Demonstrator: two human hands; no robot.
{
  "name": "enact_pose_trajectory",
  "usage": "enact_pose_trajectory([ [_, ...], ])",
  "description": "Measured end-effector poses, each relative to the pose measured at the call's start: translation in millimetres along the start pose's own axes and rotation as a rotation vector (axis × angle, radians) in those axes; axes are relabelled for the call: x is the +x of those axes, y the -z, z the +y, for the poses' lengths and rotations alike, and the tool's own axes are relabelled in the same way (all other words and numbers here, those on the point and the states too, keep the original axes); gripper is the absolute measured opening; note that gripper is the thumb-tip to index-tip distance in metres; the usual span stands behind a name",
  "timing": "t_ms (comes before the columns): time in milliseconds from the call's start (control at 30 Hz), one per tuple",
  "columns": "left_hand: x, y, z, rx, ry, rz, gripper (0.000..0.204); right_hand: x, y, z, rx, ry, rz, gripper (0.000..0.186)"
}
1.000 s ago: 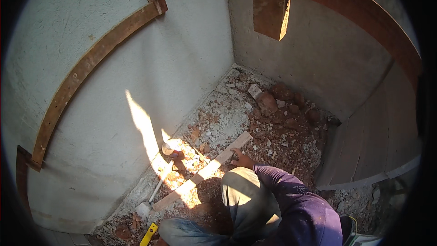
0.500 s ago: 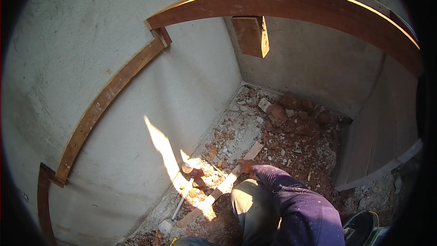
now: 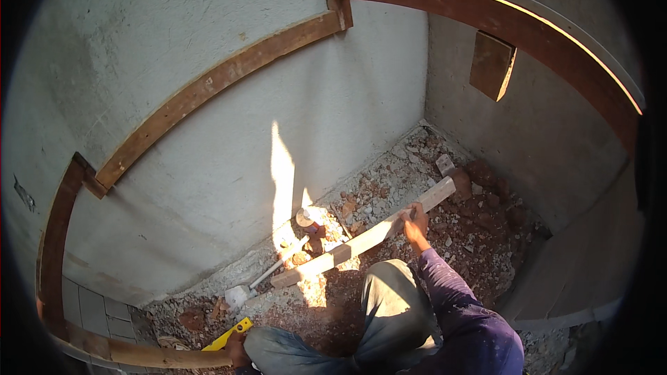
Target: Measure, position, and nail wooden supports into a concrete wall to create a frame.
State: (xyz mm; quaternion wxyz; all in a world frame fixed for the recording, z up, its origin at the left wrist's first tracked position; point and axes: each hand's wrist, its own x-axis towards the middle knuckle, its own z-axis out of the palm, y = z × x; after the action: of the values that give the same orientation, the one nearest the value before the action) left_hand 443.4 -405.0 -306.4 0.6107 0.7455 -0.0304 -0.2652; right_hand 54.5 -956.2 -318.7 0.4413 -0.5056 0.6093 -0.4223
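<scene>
so the view has swung left since a second ago, and now the right hand (image 3: 415, 222) is out on the wooden plank (image 3: 365, 239), grip closed around its upper edge. the plank lies slantwise across the rubble floor (image 3: 479, 236), near the hammer (image 3: 267, 274). left hand (image 3: 238, 351) sits low by the yellow level (image 3: 228, 334), grip i can't tell. looks like the plank is getting positioned.
</scene>
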Motion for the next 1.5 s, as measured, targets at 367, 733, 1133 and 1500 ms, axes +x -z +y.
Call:
enact_pose_trajectory([
  [367,-48,-112,154,-0.161,-0.129,0.132,0.082,-27,118,-154,0.421,0.104,0.036,0.026],
  [733,-166,-120,301,-0.810,-0.848,0.123,0.060,-102,145,-256,0.654,0.212,0.054,0.069],
  [1133,-193,-58,321,-0.969,-0.938,0.397,0.079,-103,139,-306,1.013,0.171,-0.520,0.038],
  [1500,-195,-44,332,-0.953,-0.961,0.379,0.081,-114,135,-313,1.022,0.250,-0.544,0.042],
])
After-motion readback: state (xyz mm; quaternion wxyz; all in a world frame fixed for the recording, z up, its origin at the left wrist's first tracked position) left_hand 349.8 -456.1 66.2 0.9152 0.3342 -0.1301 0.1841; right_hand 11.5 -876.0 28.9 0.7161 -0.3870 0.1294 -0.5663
